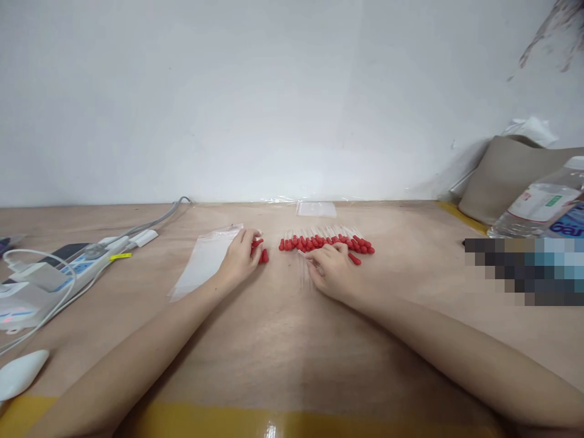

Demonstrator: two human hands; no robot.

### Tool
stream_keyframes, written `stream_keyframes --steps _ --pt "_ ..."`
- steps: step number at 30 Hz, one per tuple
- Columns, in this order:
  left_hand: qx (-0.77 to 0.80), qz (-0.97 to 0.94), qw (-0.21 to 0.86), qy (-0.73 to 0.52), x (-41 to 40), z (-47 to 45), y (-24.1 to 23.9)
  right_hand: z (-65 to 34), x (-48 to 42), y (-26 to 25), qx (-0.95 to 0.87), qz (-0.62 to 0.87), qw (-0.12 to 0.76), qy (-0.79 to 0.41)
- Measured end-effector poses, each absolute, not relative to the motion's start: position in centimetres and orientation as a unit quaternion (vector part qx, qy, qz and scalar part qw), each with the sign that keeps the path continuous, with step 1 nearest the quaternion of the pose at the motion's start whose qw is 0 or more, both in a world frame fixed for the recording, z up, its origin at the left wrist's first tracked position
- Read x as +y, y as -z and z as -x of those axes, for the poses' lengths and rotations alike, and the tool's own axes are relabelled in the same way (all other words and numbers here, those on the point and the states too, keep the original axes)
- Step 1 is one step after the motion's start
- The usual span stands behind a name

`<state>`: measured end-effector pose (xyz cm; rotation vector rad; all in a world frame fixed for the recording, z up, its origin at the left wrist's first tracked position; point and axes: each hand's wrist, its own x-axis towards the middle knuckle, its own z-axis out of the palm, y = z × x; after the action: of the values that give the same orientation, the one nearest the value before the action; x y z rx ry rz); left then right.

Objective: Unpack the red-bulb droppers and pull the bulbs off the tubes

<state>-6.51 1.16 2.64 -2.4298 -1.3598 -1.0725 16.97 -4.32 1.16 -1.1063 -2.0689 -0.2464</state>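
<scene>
A row of droppers with red rubber bulbs (pixel 319 242) and thin clear stems lies on the table, the stems pointing toward the wall. My left hand (pixel 239 255) is curled at the right edge of clear plastic bags (pixel 205 258), its fingers closed around red-bulbed droppers (pixel 264 256) whose stems are hidden. Just in front of the row, my right hand (pixel 333 267) pinches thin clear stems (pixel 302 271) that point down and to the left. One loose red bulb (pixel 354 258) lies beyond its knuckles, apart from the row.
Near the wall lies another clear bag (pixel 316 209). A power strip (pixel 77 267) with cables and a white mouse-like object (pixel 22 372) are at left. At right stand a grey-brown bin (pixel 497 179) and a plastic bottle (pixel 538 204), beside a blurred patch. Yellow tape (pixel 219 420) runs along the front edge.
</scene>
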Motion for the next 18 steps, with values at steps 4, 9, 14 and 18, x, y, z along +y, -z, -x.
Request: stream_keyframes --steps 4,9,14,18 --pt "-0.433 0.826 0.099 0.347 1.9 6.6 -1.7 -14.9 -3.2 -0.2 -0.834 0.402 0.328 0.189" --pt "-0.403 0.852 0.132 0.308 1.5 6.9 -0.7 -14.1 -2.9 0.7 -0.848 0.401 0.302 0.17" --pt "-0.409 0.855 0.173 0.267 1.0 6.9 -1.1 -14.3 -3.5 0.1 -0.857 0.418 0.289 0.087" --pt "-0.399 0.866 0.154 0.258 0.7 7.0 -1.6 -14.2 -3.7 -0.2 -0.862 0.421 0.276 0.052"
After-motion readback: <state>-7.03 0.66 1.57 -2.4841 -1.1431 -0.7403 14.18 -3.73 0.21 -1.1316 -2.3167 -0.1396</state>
